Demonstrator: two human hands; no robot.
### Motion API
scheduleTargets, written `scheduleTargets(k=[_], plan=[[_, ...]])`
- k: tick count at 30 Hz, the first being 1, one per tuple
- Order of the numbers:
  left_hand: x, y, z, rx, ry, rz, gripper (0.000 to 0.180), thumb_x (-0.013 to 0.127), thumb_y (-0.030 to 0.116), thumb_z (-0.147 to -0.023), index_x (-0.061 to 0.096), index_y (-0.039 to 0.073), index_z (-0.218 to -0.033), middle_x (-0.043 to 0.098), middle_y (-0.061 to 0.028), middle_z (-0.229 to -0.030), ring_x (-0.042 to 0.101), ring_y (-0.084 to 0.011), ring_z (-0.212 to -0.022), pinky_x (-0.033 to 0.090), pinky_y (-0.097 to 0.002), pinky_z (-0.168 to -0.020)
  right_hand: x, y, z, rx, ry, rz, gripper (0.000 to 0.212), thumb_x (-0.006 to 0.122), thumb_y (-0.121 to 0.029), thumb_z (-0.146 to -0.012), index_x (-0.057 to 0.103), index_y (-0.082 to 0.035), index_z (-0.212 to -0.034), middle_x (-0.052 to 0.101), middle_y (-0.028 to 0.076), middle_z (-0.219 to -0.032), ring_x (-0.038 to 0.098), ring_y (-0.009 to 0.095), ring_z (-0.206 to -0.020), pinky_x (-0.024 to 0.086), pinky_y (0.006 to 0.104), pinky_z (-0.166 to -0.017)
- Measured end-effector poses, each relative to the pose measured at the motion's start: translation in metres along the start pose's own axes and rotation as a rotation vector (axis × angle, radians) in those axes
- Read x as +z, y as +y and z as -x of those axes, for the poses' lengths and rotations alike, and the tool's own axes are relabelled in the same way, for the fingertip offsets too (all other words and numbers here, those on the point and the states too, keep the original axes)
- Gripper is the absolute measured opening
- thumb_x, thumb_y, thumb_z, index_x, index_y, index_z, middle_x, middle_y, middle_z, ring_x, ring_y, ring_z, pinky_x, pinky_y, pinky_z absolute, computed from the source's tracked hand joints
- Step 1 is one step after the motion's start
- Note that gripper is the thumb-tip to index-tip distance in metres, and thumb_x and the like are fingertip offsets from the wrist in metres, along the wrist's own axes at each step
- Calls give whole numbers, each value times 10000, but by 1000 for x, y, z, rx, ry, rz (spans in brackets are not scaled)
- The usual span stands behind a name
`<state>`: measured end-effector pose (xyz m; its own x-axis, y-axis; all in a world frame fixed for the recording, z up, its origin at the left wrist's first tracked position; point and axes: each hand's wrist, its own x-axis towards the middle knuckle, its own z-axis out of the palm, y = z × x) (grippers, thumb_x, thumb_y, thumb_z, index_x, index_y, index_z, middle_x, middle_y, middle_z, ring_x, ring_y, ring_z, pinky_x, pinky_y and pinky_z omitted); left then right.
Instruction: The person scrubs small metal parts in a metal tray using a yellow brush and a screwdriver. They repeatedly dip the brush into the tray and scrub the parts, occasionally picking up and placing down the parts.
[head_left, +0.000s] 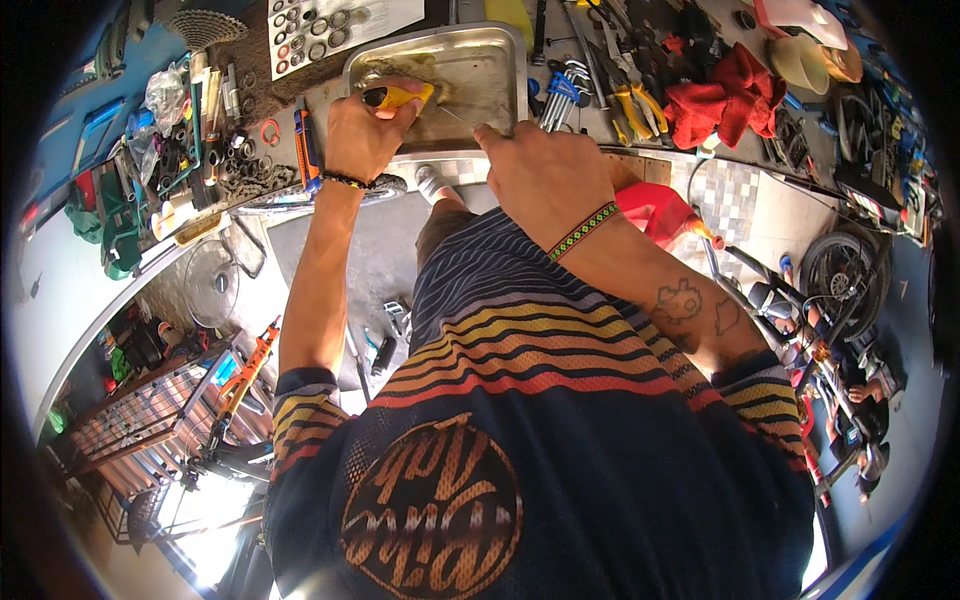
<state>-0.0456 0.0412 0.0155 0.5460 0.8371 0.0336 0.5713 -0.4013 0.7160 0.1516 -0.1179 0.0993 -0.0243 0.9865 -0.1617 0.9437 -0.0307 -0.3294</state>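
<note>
My left hand (362,135) is closed round a yellow object with a dark round end (405,96), perhaps a small bottle; the fingers cover part of it. It is over the left side of a shallow metal tray (519,75) whose bottom is wet and stained brownish. My right hand (545,165) is at the tray's near right edge, its fingers curled and the index finger forward. From its fingertips a thin light rod (457,117) reaches over the tray toward the left hand. My palms and most of the grip are hidden.
A sheet with rings (330,32) lies behind the tray. Blue-holder hex keys (567,92), yellow-handled pliers (640,108) and a red cloth (725,95) are to the right. An orange-and-blue cutter (305,145) and loose bike parts lie left. Bicycles (845,290) stand at the right.
</note>
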Motion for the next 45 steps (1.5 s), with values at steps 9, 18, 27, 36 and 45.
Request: scheduleTargets(k=[9,18,27,36,45], plan=[[1,-19,14,-338,37,134,192,784,107,-975,805,23,-1147,819,-100,-935,796,-164,-806,637,-287,-744,-19,27,-8,22,109,34,150,728,-247,-906,769,-102,-912,757,128,-807,778,297,-755,603,435,-657],[12,-11,13,-439,116,309,213,766,89,-991,778,-35,-1164,808,-144,-975,804,-192,-828,674,-297,-713,-11,29,-1,23,72,-144,251,699,-230,-917,789,-150,-1136,745,139,-813,751,323,-741,600,459,-671],[6,4,10,-212,15,169,241,793,109,-989,784,7,-1207,816,-97,-1023,784,-153,-846,653,-293,-723,-14,39,14,64,76,-10,340,720,-256,-925,783,-230,-1258,738,106,-801,736,298,-713,589,437,-621],[24,-11,-1,-226,66,420,146,801,94,-930,823,81,-1074,828,-71,-938,781,-129,-798,626,-264,-749,-15,35,8,11,55,-15,311,708,-233,-929,781,-155,-1221,759,135,-816,757,293,-711,595,433,-631],[25,3,8,-379,72,484,177,802,115,-946,811,12,-1089,814,-80,-843,769,-110,-741,611,-260,-672,-9,29,-2,9,-105,93,437,755,-384,-922,757,-171,-1304,741,127,-755,757,293,-718,582,435,-645]])
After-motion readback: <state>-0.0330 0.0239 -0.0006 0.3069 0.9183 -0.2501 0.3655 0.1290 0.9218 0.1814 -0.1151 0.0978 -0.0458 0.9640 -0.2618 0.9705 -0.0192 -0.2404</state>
